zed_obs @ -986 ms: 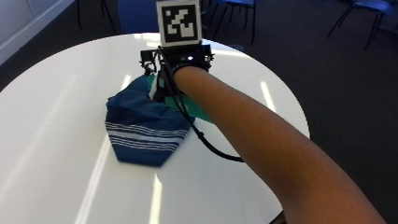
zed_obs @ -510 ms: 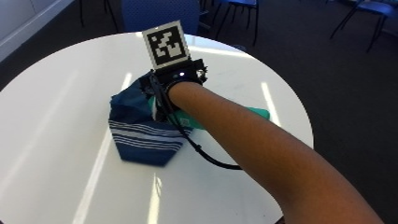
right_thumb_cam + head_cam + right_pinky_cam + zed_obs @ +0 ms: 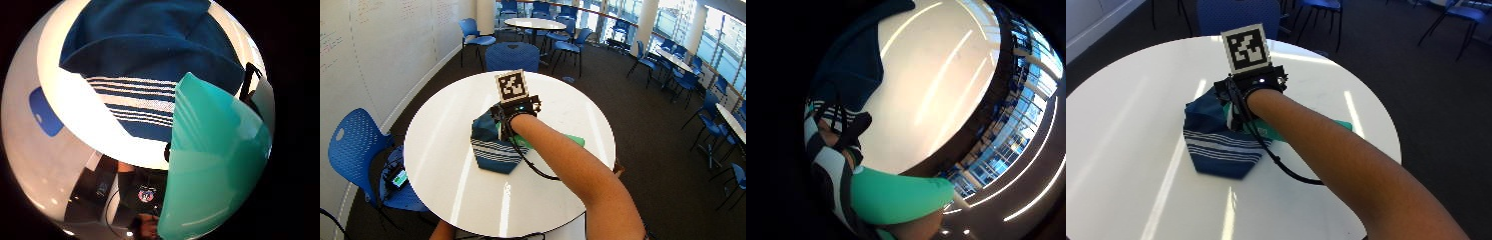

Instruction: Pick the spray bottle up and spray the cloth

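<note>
A: Outside view first; what does it give you?

B: A round white table [image 3: 1126,150] with a dark blue cloth [image 3: 1216,142] lying crumpled near its middle, white stripes across the end nearest the person; the gloved right hand [image 3: 1246,97] sits over the far edge of that cloth, the bare forearm reaching in across it; a sliver of a green spray bottle [image 3: 1340,125] shows from under the forearm, on the side away from the cloth.

A: Is the bottle in the hand, then?

B: The palm views say it is close at least; from the thumb side the translucent green body [image 3: 215,165] fills much of the picture beside the striped cloth [image 3: 135,65], which lies on the table below; from the little finger side the green body [image 3: 896,197] runs along the strapped fingers [image 3: 828,160], with the cloth [image 3: 853,65] and the table's white top [image 3: 946,85] beyond; the fingers look wrapped about the bottle, though the nozzle and trigger cannot be made out.

A: Resting on the table or lifted?

B: I cannot tell; the forearm hides where it meets the top.

A: Anything else about?

B: In the wide outside view, blue chairs [image 3: 353,150] ring the table [image 3: 453,200]; more tables and chairs stand further back.
</note>
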Available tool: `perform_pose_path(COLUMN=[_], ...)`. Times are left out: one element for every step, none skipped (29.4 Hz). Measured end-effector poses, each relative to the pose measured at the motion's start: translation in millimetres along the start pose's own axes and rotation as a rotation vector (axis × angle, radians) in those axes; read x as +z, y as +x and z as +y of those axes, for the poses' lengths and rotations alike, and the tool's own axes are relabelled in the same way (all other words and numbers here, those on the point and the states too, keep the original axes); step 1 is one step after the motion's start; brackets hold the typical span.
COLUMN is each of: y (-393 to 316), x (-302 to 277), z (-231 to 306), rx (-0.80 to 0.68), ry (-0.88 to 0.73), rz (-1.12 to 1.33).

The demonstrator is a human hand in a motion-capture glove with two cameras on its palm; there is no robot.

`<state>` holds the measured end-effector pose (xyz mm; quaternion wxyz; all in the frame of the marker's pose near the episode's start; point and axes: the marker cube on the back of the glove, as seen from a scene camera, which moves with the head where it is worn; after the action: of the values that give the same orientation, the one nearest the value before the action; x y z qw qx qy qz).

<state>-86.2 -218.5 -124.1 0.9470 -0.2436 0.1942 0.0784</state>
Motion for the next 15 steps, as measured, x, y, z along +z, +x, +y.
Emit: perform_pose_path(y=[-0.4, -0.7, -0.9, -1.0, -1.2, -1.6, -2.0, -2.4, -2.6, -2.6, -2.5, -2.5, -2.8, -3.5, -4.7], x=[-0.5, -0.6, -0.2, 0.6, 1.8, 3.1, 4.1, 4.5, 4.1, 2.8, 0.7, -2.0, -5.5, -9.7, -14.7], z=[0.1, 0.2, 0.4, 0.8, 1.4, 2.4, 3.7, 5.2, 6.5, 7.6, 8.7, 10.0, 11.5, 13.3, 15.2], rx=[-0.004, -0.006, -0.005, -0.001, 0.001, 0.0, -0.006, -0.015, -0.024, -0.032, -0.036, -0.039, -0.044, -0.054, -0.072], ry=[0.006, 0.01, 0.012, 0.01, 0.003, -0.008, -0.021, -0.031, -0.036, -0.036, -0.031, -0.024, -0.012, 0.006, 0.028], rz=[0.001, 0.001, 0.001, 0.0, -0.001, -0.004, -0.008, -0.013, -0.02, -0.03, -0.043, -0.061, -0.083, -0.11, -0.141])
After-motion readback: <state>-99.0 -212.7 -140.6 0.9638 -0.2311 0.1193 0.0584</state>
